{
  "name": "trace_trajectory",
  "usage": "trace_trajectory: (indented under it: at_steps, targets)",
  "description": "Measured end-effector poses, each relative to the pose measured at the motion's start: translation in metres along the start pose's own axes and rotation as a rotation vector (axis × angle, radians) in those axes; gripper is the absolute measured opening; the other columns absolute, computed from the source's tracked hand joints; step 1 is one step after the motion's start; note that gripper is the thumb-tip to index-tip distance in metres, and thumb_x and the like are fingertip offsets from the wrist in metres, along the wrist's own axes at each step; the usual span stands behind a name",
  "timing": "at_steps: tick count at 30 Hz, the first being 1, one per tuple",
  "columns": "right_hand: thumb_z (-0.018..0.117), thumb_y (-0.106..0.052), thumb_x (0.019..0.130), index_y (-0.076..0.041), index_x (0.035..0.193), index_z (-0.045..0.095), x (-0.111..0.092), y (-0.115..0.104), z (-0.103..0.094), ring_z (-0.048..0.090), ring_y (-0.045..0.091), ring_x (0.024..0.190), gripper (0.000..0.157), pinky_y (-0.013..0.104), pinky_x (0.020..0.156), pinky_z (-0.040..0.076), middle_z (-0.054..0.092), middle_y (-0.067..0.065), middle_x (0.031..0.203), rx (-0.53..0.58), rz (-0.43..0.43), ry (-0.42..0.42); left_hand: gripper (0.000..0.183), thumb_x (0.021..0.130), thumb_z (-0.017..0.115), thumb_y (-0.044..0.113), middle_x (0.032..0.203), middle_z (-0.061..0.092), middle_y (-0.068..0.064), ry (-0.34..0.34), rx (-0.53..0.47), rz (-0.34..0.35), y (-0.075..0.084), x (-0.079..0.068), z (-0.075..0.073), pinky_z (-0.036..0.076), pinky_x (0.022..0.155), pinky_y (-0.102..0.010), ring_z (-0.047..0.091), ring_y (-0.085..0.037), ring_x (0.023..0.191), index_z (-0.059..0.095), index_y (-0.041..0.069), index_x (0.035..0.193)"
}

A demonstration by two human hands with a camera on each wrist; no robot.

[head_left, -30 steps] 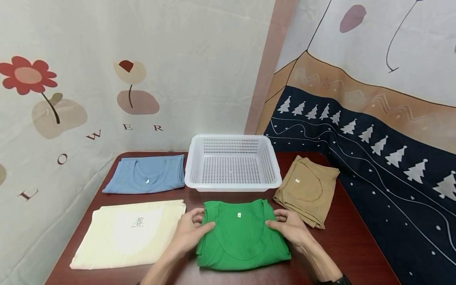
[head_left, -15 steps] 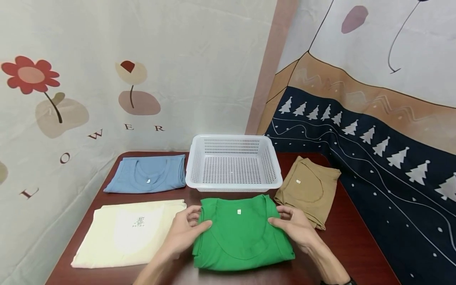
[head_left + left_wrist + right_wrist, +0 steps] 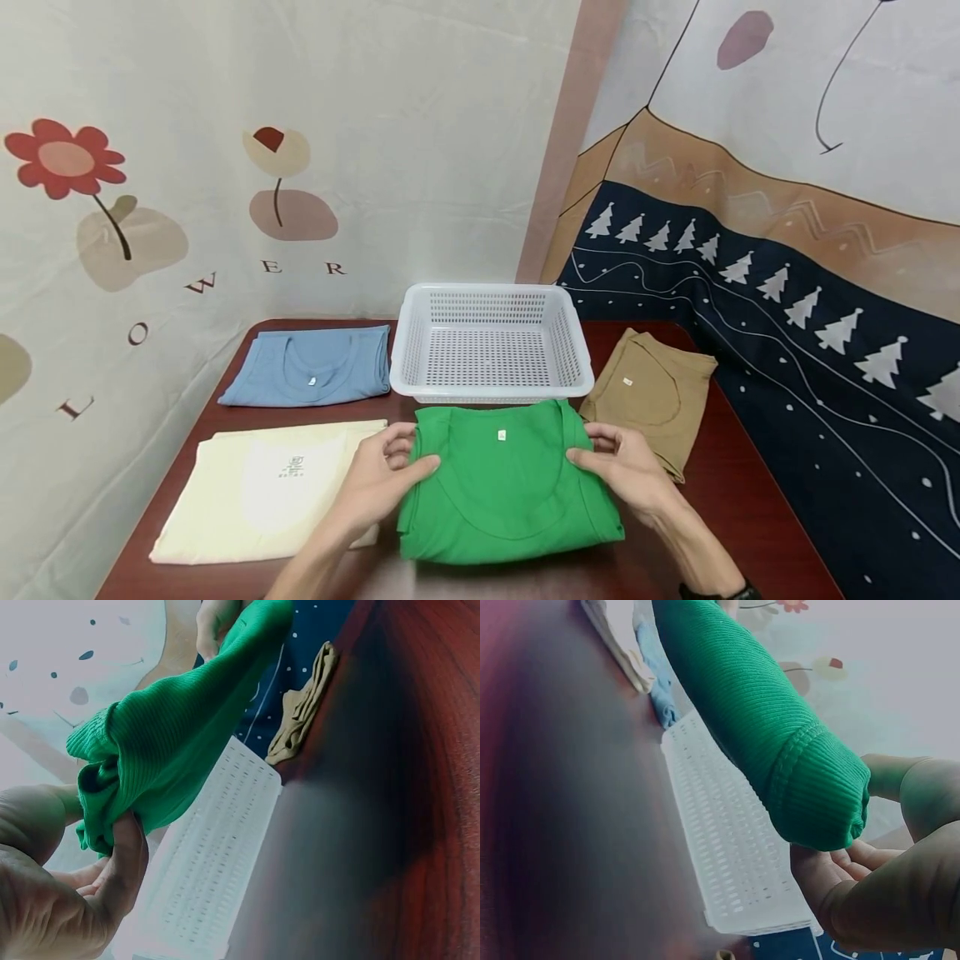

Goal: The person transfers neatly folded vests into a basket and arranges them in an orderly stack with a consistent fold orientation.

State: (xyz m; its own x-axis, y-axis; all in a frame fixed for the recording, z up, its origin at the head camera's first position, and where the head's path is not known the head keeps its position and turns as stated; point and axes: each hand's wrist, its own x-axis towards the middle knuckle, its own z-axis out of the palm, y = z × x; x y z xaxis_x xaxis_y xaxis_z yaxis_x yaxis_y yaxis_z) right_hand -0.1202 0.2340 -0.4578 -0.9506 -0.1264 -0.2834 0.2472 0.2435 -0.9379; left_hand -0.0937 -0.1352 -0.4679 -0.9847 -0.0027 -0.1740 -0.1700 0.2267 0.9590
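A folded green shirt [image 3: 510, 492] with a small white neck label is held between both hands at the front middle of the table. My left hand [image 3: 382, 475] pinches its left side, thumb on top and fingers beneath. On the opposite side, my right hand [image 3: 630, 471] grips the edge in the same way. Both wrist views show the green shirt [image 3: 165, 742] raised off the tabletop, its ribbed hem towards the camera. Just behind it stands a white perforated basket [image 3: 491, 392] with nothing inside.
To the left lie a folded cream shirt [image 3: 217, 500] and, farther back, a folded blue shirt [image 3: 322, 367]. A folded tan shirt [image 3: 648, 392] lies right of the basket. The dark red table [image 3: 750, 533] backs onto printed curtains [image 3: 420, 167].
Both hands have lifted the green shirt from the table and moved it slightly up and towards the basket. The basket and the other shirts have stayed put.
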Motion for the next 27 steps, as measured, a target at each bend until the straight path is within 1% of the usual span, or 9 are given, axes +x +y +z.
trace_trajectory:
  at_steps: [2, 7, 9, 15, 20, 24, 27]
  targets:
    - [0.082, -0.008, 0.1, 0.013, 0.149, 0.058, 0.0, -0.003, -0.001, 0.08, 0.012, 0.103, 0.059, 0.027, 0.086, 0.065, 0.078, 0.013, 0.122, 0.006, -0.015, -0.012, 0.065, 0.097, 0.09, 0.018, 0.137, 0.072, -0.02, -0.004, 0.001, 0.004, 0.001, 0.001, -0.001, 0.063, 0.091, -0.029, 0.075, -0.025, 0.119, 0.064, -0.001, 0.153]
    - [0.082, -0.008, 0.1, 0.01, 0.142, 0.064, 0.003, -0.01, -0.001, 0.081, 0.012, 0.099, 0.05, 0.028, 0.085, 0.066, 0.079, 0.008, 0.114, 0.024, -0.037, -0.031, 0.065, 0.097, 0.09, 0.018, 0.134, 0.074, -0.018, -0.014, -0.002, 0.023, 0.004, 0.003, -0.006, 0.062, 0.089, -0.024, 0.075, -0.024, 0.117, 0.063, -0.001, 0.153]
    - [0.082, -0.008, 0.1, 0.01, 0.141, 0.064, 0.005, -0.013, -0.001, 0.081, 0.012, 0.099, 0.048, 0.028, 0.085, 0.067, 0.08, 0.008, 0.114, 0.026, -0.049, -0.037, 0.065, 0.098, 0.089, 0.019, 0.133, 0.074, -0.018, -0.018, 0.002, 0.027, 0.006, 0.004, -0.009, 0.062, 0.089, -0.025, 0.076, -0.025, 0.117, 0.063, -0.001, 0.153]
    - [0.081, -0.008, 0.101, 0.011, 0.143, 0.064, 0.011, -0.023, -0.001, 0.082, 0.012, 0.101, 0.049, 0.03, 0.087, 0.068, 0.082, 0.01, 0.118, 0.036, -0.073, -0.046, 0.068, 0.099, 0.088, 0.023, 0.139, 0.072, -0.021, -0.025, 0.036, 0.031, 0.013, 0.009, -0.016, 0.063, 0.095, -0.031, 0.076, -0.03, 0.125, 0.06, 0.002, 0.157]
    - [0.081, -0.009, 0.101, 0.011, 0.143, 0.065, 0.017, -0.031, -0.002, 0.082, 0.01, 0.1, 0.049, 0.028, 0.088, 0.068, 0.082, 0.006, 0.115, 0.031, -0.09, -0.039, 0.063, 0.099, 0.089, 0.022, 0.135, 0.075, -0.019, -0.026, 0.036, 0.042, 0.02, 0.017, -0.022, 0.063, 0.092, -0.026, 0.077, -0.028, 0.121, 0.064, 0.006, 0.154]
    - [0.08, -0.009, 0.103, 0.012, 0.144, 0.064, 0.021, -0.035, -0.004, 0.083, 0.01, 0.1, 0.049, 0.029, 0.088, 0.069, 0.083, 0.005, 0.115, 0.039, -0.103, -0.056, 0.062, 0.099, 0.088, 0.019, 0.135, 0.073, -0.02, -0.025, 0.027, 0.058, 0.023, 0.021, -0.026, 0.061, 0.093, -0.023, 0.077, -0.029, 0.123, 0.063, 0.002, 0.153]
    - [0.078, -0.008, 0.103, 0.013, 0.146, 0.062, 0.024, -0.038, -0.005, 0.083, 0.01, 0.1, 0.05, 0.029, 0.088, 0.069, 0.083, 0.006, 0.116, 0.038, -0.109, -0.06, 0.064, 0.1, 0.087, 0.018, 0.138, 0.071, -0.022, -0.034, 0.019, 0.064, 0.025, 0.024, -0.029, 0.061, 0.097, -0.024, 0.075, -0.033, 0.128, 0.06, -0.001, 0.155]
